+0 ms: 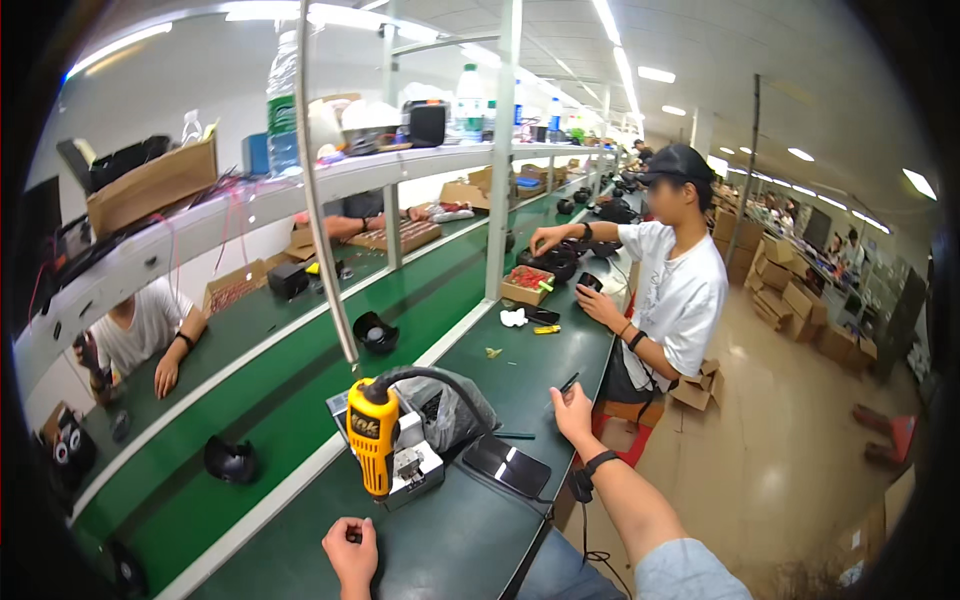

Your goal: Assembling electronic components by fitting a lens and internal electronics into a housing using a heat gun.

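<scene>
My left hand (350,552) is low on the green worktop (455,550), its fingers curled; a dark bit shows between them, too small to name. Further right, my right hand (572,412) is closed on a slim dark object (569,382) that points up from its fingers, over the bench's right edge. Between my hands lies a black phone (507,465). Beyond my left hand, a yellow power tool (372,440) with a black cable stands upright against a metal fixture (415,465). Behind it sits a clear plastic bag (450,405) of dark parts.
A green conveyor belt (300,405) runs along the left, carrying black rounded housings (230,458). At the right a co-worker (670,270) handles black parts beside a box of red pieces (527,284). Another person (150,335) sits across the belt. A metal pole (325,220) slants above it.
</scene>
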Demonstrator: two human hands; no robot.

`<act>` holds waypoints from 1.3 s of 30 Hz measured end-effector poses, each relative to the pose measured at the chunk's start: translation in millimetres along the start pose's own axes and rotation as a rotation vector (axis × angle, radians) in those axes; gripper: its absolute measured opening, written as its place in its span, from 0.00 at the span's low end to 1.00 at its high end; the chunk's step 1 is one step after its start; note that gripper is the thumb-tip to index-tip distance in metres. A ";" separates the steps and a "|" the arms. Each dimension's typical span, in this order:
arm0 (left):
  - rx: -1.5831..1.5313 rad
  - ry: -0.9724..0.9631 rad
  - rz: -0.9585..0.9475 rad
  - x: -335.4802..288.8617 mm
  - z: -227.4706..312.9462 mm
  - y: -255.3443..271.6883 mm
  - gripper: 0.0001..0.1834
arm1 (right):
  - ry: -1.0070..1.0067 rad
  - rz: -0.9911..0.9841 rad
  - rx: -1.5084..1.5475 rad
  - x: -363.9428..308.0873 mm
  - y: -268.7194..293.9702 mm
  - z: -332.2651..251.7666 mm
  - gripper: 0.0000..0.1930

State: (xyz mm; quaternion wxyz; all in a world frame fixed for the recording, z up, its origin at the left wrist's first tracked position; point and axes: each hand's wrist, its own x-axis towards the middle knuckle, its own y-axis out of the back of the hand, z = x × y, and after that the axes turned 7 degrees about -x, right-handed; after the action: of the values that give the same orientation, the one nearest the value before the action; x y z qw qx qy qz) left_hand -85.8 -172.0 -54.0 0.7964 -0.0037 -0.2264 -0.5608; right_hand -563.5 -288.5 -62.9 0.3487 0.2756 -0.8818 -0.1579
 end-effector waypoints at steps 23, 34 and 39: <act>-0.022 0.071 -0.032 0.7 5.7 -1.6 0.11 | 0.204 -0.105 -0.329 -2.4 -1.3 -3.9 0.15; -0.007 -0.002 -0.030 1.8 -7.8 -5.6 0.11 | 0.190 -0.120 -0.353 1.1 1.6 -9.3 0.18; -0.004 -0.012 -0.044 0.3 -7.4 -5.5 0.11 | 0.212 -0.067 -0.315 -0.8 1.1 -4.7 0.18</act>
State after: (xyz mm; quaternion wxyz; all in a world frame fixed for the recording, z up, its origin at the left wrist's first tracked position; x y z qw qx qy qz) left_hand -88.0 -176.3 -62.0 0.7823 -0.0039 -0.2301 -0.5788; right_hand -560.1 -287.6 -59.4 0.4729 0.2620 -0.7949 -0.2754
